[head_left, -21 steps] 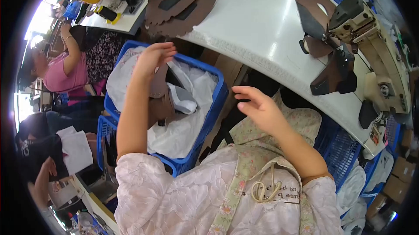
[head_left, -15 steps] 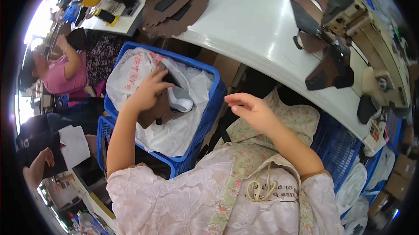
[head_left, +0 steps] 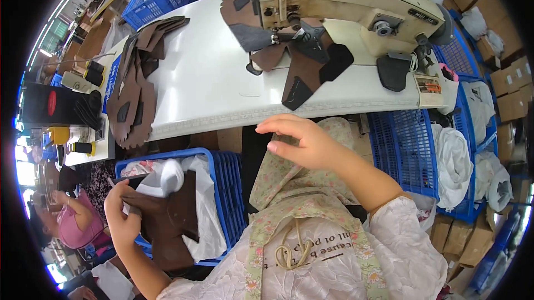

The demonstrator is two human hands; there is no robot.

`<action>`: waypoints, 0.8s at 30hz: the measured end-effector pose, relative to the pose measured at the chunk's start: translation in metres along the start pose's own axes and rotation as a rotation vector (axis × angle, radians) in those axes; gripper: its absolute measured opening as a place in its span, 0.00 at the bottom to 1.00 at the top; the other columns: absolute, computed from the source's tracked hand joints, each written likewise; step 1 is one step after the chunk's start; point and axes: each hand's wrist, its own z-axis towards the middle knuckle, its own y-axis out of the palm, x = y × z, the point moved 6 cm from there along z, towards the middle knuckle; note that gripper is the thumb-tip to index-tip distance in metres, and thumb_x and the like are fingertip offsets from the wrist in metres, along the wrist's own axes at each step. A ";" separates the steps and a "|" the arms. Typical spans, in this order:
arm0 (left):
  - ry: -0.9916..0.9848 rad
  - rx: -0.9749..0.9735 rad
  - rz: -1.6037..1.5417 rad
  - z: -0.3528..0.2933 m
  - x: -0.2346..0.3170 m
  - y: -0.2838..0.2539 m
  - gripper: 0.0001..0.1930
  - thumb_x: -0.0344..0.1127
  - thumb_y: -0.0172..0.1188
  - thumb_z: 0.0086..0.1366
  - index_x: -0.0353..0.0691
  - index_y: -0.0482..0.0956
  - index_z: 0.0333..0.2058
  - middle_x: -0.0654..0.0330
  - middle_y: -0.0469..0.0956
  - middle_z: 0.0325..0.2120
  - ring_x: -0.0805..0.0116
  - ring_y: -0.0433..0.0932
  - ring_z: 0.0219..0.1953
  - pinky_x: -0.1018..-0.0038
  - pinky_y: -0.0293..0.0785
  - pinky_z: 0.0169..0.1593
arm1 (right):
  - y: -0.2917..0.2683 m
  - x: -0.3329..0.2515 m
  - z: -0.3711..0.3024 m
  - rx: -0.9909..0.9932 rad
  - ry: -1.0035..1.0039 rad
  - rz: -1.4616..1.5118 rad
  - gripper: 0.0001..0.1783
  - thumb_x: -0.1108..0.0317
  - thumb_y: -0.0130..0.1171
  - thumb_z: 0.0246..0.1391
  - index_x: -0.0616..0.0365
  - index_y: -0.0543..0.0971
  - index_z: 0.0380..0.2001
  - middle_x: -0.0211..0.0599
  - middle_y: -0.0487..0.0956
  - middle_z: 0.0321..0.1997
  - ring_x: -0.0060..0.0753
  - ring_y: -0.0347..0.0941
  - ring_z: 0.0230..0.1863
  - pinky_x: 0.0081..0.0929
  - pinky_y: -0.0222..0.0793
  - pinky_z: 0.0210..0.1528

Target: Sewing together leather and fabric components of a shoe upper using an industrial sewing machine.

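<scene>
Holding, with left hand (head_left: pixel 123 211) pinched on its upper left edge: a brown panel (head_left: pixel 173 225), hanging over the near left part of the blue crate (head_left: pixel 227 188). The right hand (head_left: pixel 306 143) is apart and empty, fingers loosely curved, right of the crate. Panel probably light, limp, leather-like, hardly fragile; smooth face may slide a little, so a flat edge hold, clear of narrow points, looks best. Outline notched. Crate latticed plastic, lined with crinkled white sheeting (head_left: pixel 206 233). Beyond crate: wavy-edged brown pieces (head_left: pixel 135 97), stacked on a glossy white table (head_left: pixel 194 77); farther right, a scuffed cream sewing machine (head_left: pixel 345 5).
</scene>
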 end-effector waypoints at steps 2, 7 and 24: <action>-0.146 -0.009 -0.167 0.013 0.007 0.003 0.20 0.24 0.47 0.42 0.28 0.76 0.38 0.54 0.79 0.31 0.64 0.77 0.34 0.71 0.72 0.48 | -0.003 -0.010 -0.003 -0.007 -0.133 -0.043 0.26 0.57 0.61 0.56 0.58 0.75 0.55 0.45 0.72 0.60 0.43 0.67 0.61 0.37 0.62 0.63; -0.069 0.015 -0.356 0.090 0.066 0.054 0.22 0.24 0.46 0.45 0.27 0.76 0.41 0.54 0.80 0.31 0.63 0.78 0.36 0.72 0.72 0.48 | 0.003 -0.007 -0.001 -0.019 -0.152 -0.022 0.48 0.45 0.65 0.51 0.59 0.58 0.67 0.53 0.57 0.71 0.50 0.51 0.72 0.40 0.48 0.71; -0.136 -0.227 -0.223 0.124 0.044 0.076 0.20 0.23 0.46 0.51 0.30 0.77 0.44 0.51 0.82 0.34 0.65 0.79 0.39 0.70 0.73 0.47 | 0.062 0.011 0.007 -0.315 -0.073 0.225 0.46 0.47 0.61 0.55 0.57 0.55 0.69 0.53 0.51 0.73 0.51 0.46 0.74 0.41 0.49 0.71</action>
